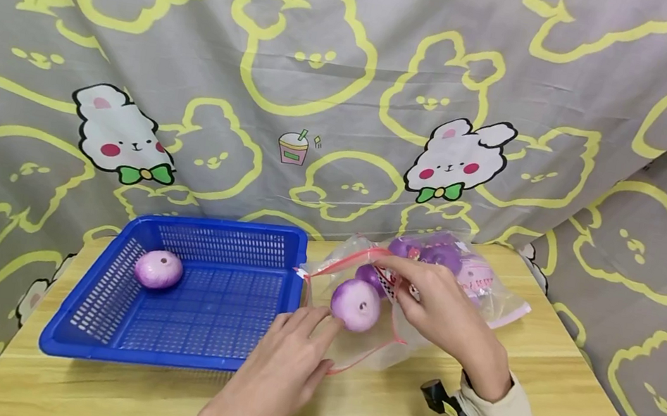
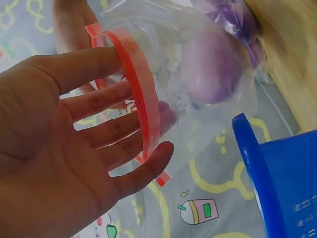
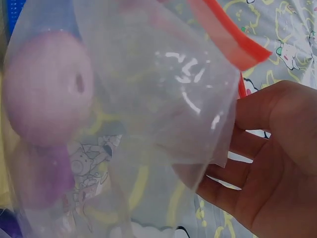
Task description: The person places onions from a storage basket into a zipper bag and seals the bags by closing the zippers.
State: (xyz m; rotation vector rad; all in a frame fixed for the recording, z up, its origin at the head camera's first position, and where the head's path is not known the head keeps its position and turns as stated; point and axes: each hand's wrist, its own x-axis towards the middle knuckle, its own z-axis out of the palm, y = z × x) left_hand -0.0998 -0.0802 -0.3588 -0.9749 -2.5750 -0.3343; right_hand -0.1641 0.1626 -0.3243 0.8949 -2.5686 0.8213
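A clear plastic zip bag (image 1: 373, 356) with a red-edged mouth is spread on the right. A purple-and-white onion (image 1: 356, 305) lies inside near that mouth, with more purple round items (image 1: 443, 255) behind it under plastic. My left hand (image 1: 287, 358) has its fingers extended at the mouth; in the left wrist view they reach past the red strip (image 2: 136, 87), apart from the onion. My right hand (image 1: 447, 313) grips the bag's rim, its fingers partly behind the plastic in the right wrist view. Another onion (image 1: 158, 270) sits in the blue basket (image 1: 216, 221).
The basket stands left of the bag on a wooden table (image 1: 561, 410). A patterned grey curtain (image 1: 349, 96) hangs behind the table and along its sides. A black device (image 1: 441, 397) is strapped at the right wrist.
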